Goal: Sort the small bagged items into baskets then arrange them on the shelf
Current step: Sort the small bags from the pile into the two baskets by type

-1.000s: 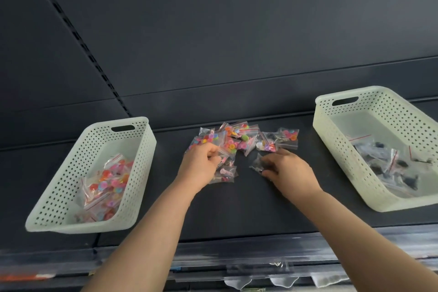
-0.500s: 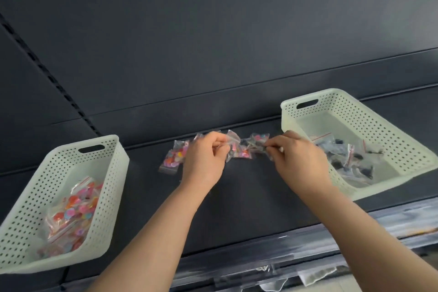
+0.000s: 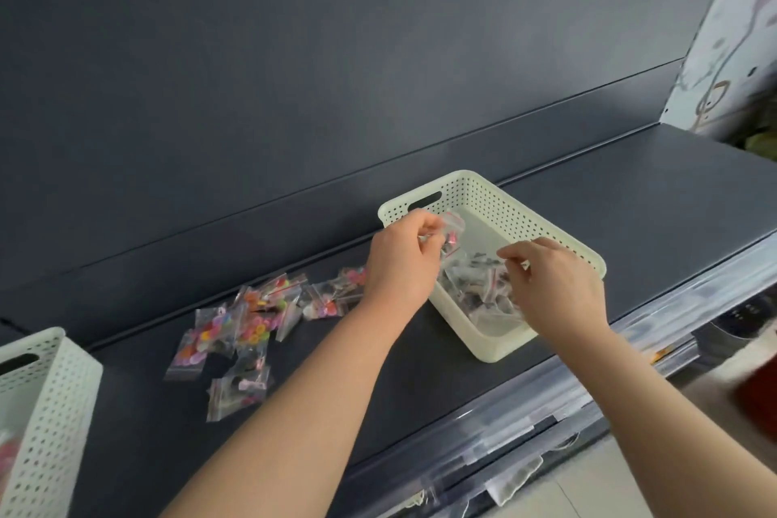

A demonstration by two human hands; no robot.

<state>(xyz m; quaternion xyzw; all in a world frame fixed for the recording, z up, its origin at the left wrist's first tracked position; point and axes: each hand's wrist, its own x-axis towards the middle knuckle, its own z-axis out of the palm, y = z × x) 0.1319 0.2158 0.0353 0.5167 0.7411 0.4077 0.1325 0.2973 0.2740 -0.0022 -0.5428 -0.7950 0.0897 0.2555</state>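
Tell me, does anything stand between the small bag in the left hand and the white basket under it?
Nothing visible does. The left hand holds the small bag over the open basket. The right hand is over the basket too, but to the side, not under the bag.

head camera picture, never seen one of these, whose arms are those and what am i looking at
No machine here: a person wears a camera on the head, so the one picture looks down along their own bare arms at a dark shelf. On it lies a pile of small clear bags of colourful beads, between a cream basket on the right and a second basket at the left edge. The cream basket holds bags of darker items. The left hand is above it, its fingers pinching one small bag. The right hand hovers there too; whether it holds anything is unclear.
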